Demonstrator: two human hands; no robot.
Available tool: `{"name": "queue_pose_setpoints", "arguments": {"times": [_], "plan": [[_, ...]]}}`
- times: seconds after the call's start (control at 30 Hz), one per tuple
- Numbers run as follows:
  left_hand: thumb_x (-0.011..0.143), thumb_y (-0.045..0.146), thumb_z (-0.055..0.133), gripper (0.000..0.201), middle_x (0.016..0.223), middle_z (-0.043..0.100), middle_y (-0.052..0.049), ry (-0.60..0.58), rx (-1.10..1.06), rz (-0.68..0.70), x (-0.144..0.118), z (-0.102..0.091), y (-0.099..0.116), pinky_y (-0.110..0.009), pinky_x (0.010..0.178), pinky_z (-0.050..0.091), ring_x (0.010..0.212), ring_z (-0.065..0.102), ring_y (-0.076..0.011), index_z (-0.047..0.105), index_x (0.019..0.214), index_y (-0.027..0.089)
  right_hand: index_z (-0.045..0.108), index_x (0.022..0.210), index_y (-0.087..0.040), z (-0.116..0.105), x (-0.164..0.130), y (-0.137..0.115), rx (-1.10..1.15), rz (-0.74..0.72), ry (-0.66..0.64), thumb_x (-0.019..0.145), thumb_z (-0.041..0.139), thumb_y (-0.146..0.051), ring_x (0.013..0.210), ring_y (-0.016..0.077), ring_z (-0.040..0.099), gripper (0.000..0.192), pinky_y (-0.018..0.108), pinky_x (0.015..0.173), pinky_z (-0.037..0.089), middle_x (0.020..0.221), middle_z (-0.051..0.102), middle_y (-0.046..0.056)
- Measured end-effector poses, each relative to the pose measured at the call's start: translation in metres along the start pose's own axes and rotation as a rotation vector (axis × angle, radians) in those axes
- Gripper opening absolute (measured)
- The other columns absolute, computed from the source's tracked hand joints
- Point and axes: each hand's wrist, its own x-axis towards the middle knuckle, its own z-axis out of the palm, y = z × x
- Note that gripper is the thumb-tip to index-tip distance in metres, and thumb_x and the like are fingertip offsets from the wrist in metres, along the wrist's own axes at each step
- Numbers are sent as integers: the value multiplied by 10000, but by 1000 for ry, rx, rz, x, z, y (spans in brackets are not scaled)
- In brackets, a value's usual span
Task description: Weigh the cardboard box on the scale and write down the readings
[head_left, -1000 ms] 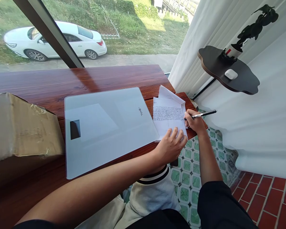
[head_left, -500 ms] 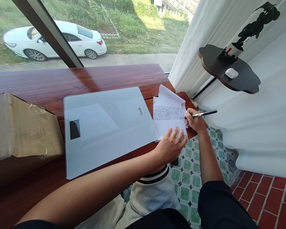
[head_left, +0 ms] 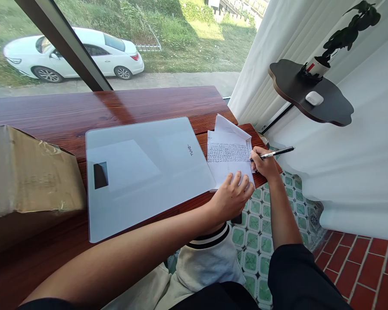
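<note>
Right hand [head_left: 264,163], centre right of frame: fingers closed around one black pen [head_left: 273,153], its tip touching the right edge of the paper. Left hand [head_left: 231,197], just below and left of it: fingers together and curled, pressing down on the lower edge of the same paper, nothing grasped.

Paper [head_left: 228,157], one small stack of white sheets at the right end of the table, several lines of handwriting across its upper half; exact sheet count cannot be told.

One white glass scale [head_left: 145,172], touching the paper's left edge, centre of frame.

One cardboard box [head_left: 29,172], far left.

One red-brown wooden table [head_left: 100,107] bearing all of these.

One dark wall shelf [head_left: 313,101], upper right, carrying one potted plant [head_left: 339,41] and one white earbud case [head_left: 314,98].

One white car [head_left: 73,54], upper left, outside the window.
</note>
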Motion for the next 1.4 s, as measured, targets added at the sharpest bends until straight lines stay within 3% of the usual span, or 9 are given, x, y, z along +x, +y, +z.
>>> {"name": "queue_pose_setpoints", "arguments": {"times": [0.27, 0.4, 0.5, 0.73, 0.87, 1.0, 1.23, 1.4], "plan": [[952, 276, 437, 458, 1435, 562, -181, 35, 9, -4, -1, 4, 1, -496, 1037, 464, 1342, 529, -388, 500, 1362, 83, 489, 697, -223, -1, -1, 5, 78, 27, 15, 988, 515, -374, 372, 130, 436, 329, 286, 418, 394, 486, 520, -36], [946, 275, 446, 445, 1425, 564, -184, 50, 16, -5, -1, 5, 1, -494, 1030, 463, 1330, 537, -385, 504, 1344, 84, 492, 746, -223, -1, 3, 6, 169, 7, 161, 997, 536, -491, 375, 116, 417, 370, 266, 397, 345, 480, 479, -45], [940, 275, 454, 445, 1406, 573, -176, 63, 16, -8, -1, 5, 1, -487, 1029, 463, 1320, 541, -384, 503, 1341, 88, 497, 804, -222, -2, 8, 10, 116, -49, 234, 992, 529, -615, 433, 114, 446, 436, 259, 451, 370, 510, 465, -45], [949, 262, 440, 404, 1427, 548, -180, 37, 12, -8, 0, 3, 2, -485, 1031, 440, 1330, 530, -370, 497, 1333, 153, 645, 1065, -207, -4, 9, 22, -93, -76, 281, 938, 663, -541, 735, 143, 593, 357, 285, 685, 490, 881, 647, 37], [967, 285, 422, 427, 1422, 555, -181, 59, 34, -7, 0, 5, 3, -483, 1024, 434, 1311, 543, -365, 468, 1382, 191, 643, 1233, -213, -2, 9, 21, -19, -20, 259, 881, 731, -466, 924, 196, 673, 442, 268, 673, 523, 1062, 695, 78], [975, 266, 412, 400, 1416, 553, -184, 88, 53, 29, 1, 4, 2, -456, 1023, 424, 1330, 508, -338, 524, 1342, 152, 671, 1215, -185, -1, 11, 20, -53, -19, 267, 878, 725, -410, 882, 204, 682, 409, 274, 622, 514, 1020, 714, 94], [984, 204, 376, 396, 1311, 591, -182, 36, 56, 66, 3, -4, 2, -394, 898, 430, 1196, 530, -267, 565, 1317, 105, 684, 1280, -175, -1, 13, 21, -82, -30, 221, 922, 676, -434, 949, 235, 721, 442, 381, 813, 586, 1059, 749, 106], [996, 183, 325, 429, 1194, 620, -153, 13, 46, 58, 4, -6, 4, -372, 801, 407, 1064, 553, -234, 507, 1376, 101, 692, 1324, -177, 0, 14, 23, -166, -72, 198, 957, 610, -428, 962, 241, 718, 453, 399, 840, 580, 1076, 755, 103]]}}
